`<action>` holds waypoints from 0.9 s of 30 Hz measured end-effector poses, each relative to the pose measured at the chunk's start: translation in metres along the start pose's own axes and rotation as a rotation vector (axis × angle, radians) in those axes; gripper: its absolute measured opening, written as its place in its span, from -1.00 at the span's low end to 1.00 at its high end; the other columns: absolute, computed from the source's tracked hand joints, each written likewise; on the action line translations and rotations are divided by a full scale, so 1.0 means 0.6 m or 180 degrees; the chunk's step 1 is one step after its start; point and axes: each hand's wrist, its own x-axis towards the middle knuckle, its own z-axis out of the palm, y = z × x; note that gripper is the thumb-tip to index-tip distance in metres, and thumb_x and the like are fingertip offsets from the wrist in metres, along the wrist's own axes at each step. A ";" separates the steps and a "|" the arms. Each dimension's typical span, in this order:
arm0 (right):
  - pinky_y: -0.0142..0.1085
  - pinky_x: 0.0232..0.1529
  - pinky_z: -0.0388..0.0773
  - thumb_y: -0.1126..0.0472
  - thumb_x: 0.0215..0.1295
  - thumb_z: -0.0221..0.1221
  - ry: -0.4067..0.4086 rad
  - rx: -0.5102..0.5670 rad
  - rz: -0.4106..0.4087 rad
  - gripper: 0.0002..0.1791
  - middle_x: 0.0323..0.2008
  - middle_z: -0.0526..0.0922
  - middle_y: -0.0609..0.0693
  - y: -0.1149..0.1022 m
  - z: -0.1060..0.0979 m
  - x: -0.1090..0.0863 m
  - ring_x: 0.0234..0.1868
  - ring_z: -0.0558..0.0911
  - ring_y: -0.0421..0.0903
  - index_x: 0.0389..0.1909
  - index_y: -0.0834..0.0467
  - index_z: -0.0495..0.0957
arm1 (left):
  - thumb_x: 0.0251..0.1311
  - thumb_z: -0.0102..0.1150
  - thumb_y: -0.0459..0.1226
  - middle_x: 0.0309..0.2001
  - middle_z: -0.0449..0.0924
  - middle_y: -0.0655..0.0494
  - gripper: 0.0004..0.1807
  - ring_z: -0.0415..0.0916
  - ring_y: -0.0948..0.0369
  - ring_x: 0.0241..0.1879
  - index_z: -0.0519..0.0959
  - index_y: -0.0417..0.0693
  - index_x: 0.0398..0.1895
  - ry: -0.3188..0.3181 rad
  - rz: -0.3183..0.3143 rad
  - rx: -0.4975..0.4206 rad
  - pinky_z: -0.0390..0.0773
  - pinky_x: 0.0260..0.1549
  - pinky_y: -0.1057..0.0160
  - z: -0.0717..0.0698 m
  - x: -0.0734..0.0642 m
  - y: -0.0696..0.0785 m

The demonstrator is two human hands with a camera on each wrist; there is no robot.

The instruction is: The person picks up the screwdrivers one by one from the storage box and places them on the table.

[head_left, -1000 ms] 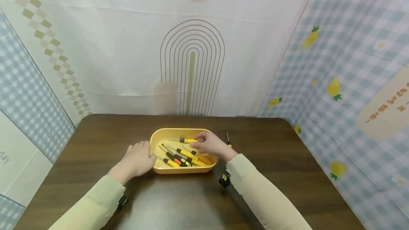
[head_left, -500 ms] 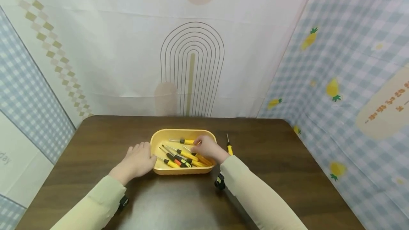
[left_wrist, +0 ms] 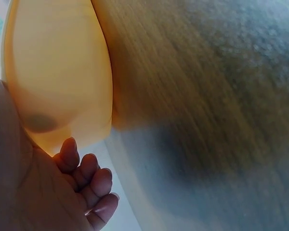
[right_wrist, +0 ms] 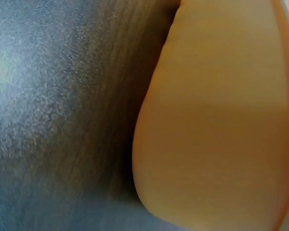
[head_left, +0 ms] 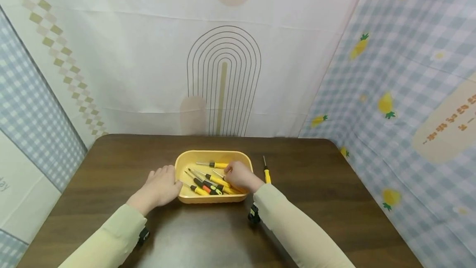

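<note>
A yellow plastic basin (head_left: 213,199) stands on the table, holding several screwdrivers, most with yellow and black handles. At its left end my left hand (head_left: 158,187) grips the wall, thumb near the front corner; the left wrist view shows curled fingers (left_wrist: 89,173) beside the basin wall (left_wrist: 62,57). Inside the right part, my right hand (head_left: 239,175) reaches down over a screwdriver (head_left: 218,174) whose handle it partly covers. Its fingertips are hidden, so I cannot tell if they pinch that handle. Only the basin's outer wall (right_wrist: 216,120) and the table show in the right wrist view.
One yellow-handled screwdriver (head_left: 267,173) lies on the dark wooden table (head_left: 316,202), right of the basin. Among those inside, one (head_left: 212,164) lies along the back and another has a black and red handle (head_left: 205,188). Patterned cloth (head_left: 148,73) hangs behind the table.
My right hand has lowered into the basin and over the screwdriver handles at the right. The screwdriver on the table shows more fully beside my wrist. My left hand has stayed at the basin's left end.
</note>
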 end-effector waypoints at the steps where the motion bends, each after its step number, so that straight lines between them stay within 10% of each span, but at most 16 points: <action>1: -0.31 -0.52 0.41 0.35 0.26 0.14 -0.0006 0.0028 0.0022 -0.68 -0.19 0.59 0.09 0.001 0.002 0.000 -0.57 0.45 -0.13 0.03 0.29 0.55 | 0.26 -0.03 -0.09 -0.30 0.34 0.00 -0.58 0.27 0.05 -0.28 0.36 -0.32 -0.07 0.0003 0.0003 0.0002 0.22 -0.27 0.04 0.001 0.001 0.000; 12: -0.30 -0.56 0.39 0.33 0.31 0.13 -0.0002 0.0137 0.0109 -0.71 -0.34 0.56 0.07 0.001 0.011 0.001 -0.63 0.42 -0.15 0.03 0.29 0.52 | 0.26 -0.02 -0.08 -0.27 0.36 -0.01 -0.56 0.28 0.05 -0.26 0.36 -0.33 -0.05 -0.0001 -0.0008 -0.0007 0.23 -0.25 0.03 0.005 0.001 0.000; 27: -0.22 -0.25 0.48 0.37 0.33 0.10 -0.0061 -0.0676 0.0221 -0.75 -0.01 0.59 0.11 -0.027 0.011 -0.003 -0.31 0.50 -0.07 0.00 0.25 0.55 | 0.27 -0.04 -0.08 -0.29 0.34 0.00 -0.55 0.27 0.05 -0.28 0.36 -0.33 -0.03 -0.0036 -0.0012 -0.0009 0.22 -0.25 0.03 -0.002 0.001 -0.002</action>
